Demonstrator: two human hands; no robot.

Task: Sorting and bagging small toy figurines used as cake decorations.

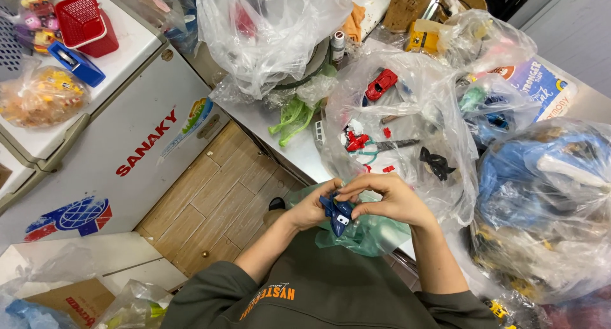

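Toy plane (337, 216) held between both hands, bagged toys (398, 122) behind, freezer (121, 144) left.

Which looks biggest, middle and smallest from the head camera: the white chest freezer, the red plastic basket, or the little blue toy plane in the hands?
1. White chest freezer
2. Red plastic basket
3. Little blue toy plane, held by both hands, though nearest the camera.

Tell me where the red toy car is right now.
In the head view, the red toy car lies inside a clear plastic bag on the counter, up and right of both hands holding the blue toy plane.
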